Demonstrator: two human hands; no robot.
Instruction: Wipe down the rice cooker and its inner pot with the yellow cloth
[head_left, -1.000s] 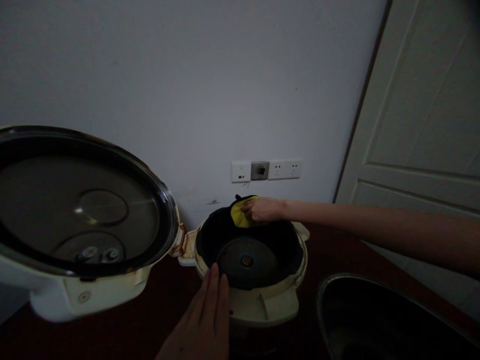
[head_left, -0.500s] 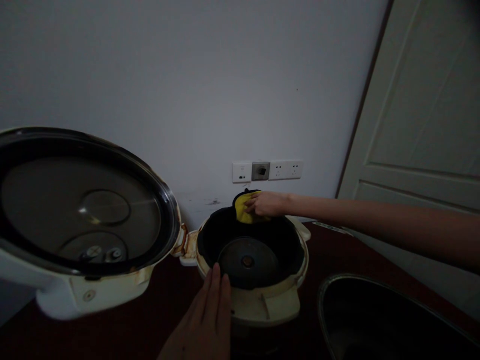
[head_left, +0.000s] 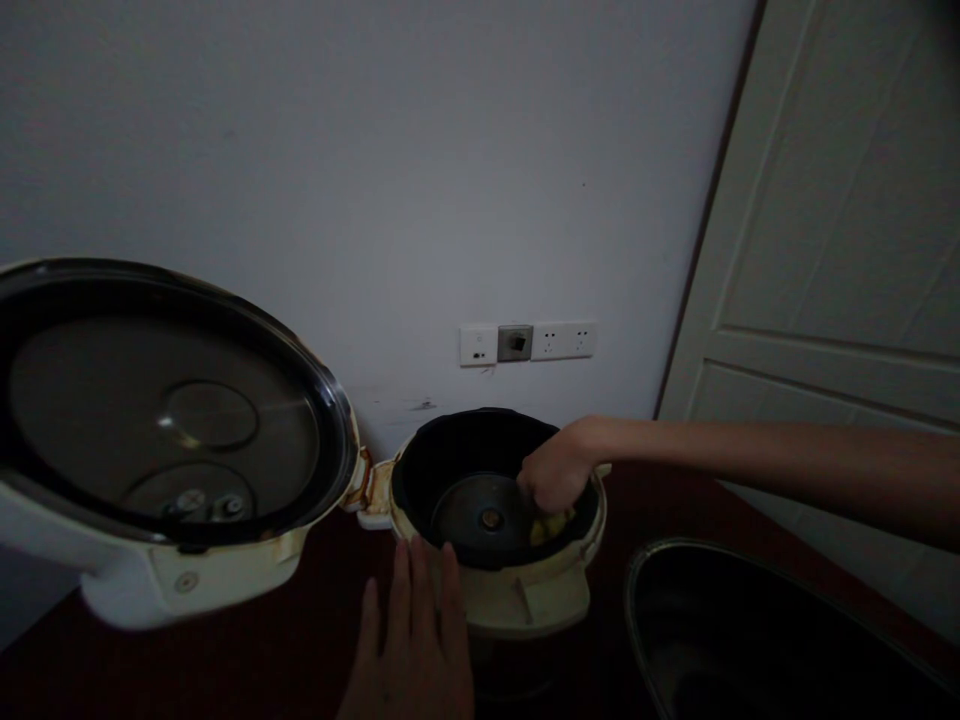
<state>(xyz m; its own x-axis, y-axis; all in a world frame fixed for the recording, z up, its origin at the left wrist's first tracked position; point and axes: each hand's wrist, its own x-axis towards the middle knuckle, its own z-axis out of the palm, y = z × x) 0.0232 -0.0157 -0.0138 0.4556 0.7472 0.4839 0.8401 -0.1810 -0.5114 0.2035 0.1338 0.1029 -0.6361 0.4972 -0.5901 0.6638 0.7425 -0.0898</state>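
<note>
An electric cooker stands with its round lid swung wide to the left on a rust-stained hinge. Inside its dark cavity, my right hand grips a yellow cloth low against the right-hand wall. Most of the cloth is hidden beneath the hand. My left hand lies with fingers extended and slightly spread, fingertips at the cooker's near left rim. A metal plate with a small round centre piece forms the cavity's floor.
At the lower right is a dark, wide inner pot with a pale rim. The dark red tabletop lies under everything. Behind rises a pale wall with sockets, and a panelled door stands at the right.
My right hand has moved with the yellow cloth from the cooker's far rim down into the cavity's right side. The fingers of my left hand have spread a little more.
</note>
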